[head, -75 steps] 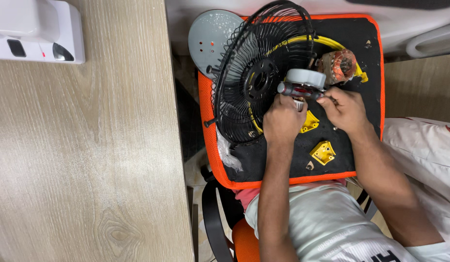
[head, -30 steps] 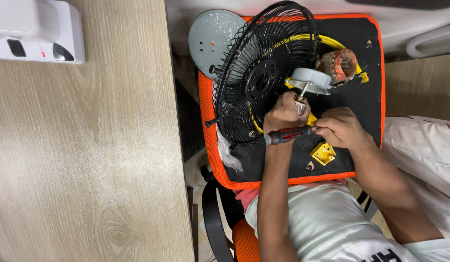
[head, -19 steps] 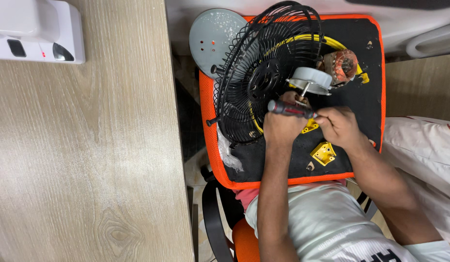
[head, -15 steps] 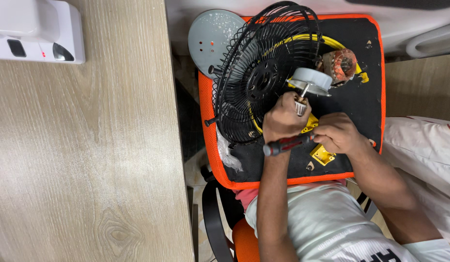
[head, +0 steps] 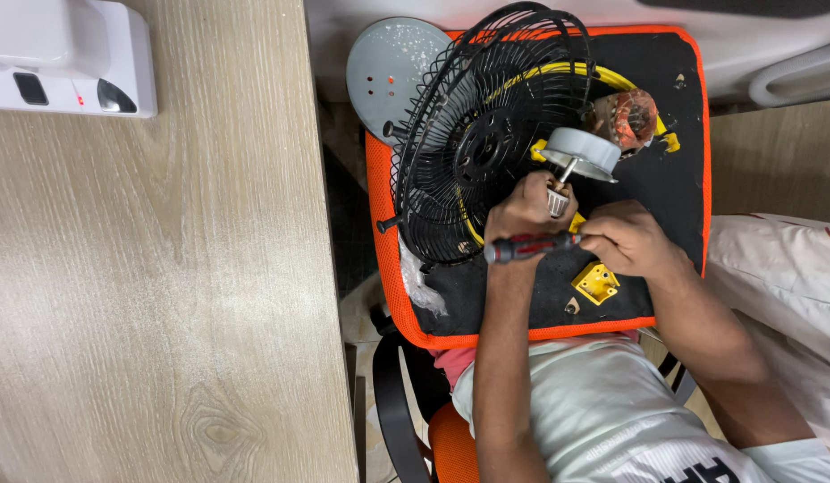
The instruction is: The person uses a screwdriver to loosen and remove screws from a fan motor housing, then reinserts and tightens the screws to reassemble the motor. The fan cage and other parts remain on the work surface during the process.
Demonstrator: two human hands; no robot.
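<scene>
While your right hand is curled shut on the screwdriver, note that its handle lies sideways across the back of your left hand, and the tip end is hidden under your right fingers, so you cannot tell from here whether it sits on anything. If that tip skids, it goes toward your left knuckles, which lie right beside it. Your left hand is closed round the short metal stub under the grey cap; that grip is small and could twist loose, letting the motor assembly turn under pressure.

Just beside your right wrist, the yellow bracket lies loose on the black mat, with a small dark piece near it that is too small to name. A sweep of your forearm could knock either off the near orange edge into your lap or down the gap by the chair.

Farther out, the black grille stands tilted, leaning over the mat's left edge; a hard push on the motor could tip it toward the wooden table. Beyond the cap, the copper winding is bare, and a slipped blade there could nick the wire. The grey disc at the far corner hangs partly off the mat.
</scene>
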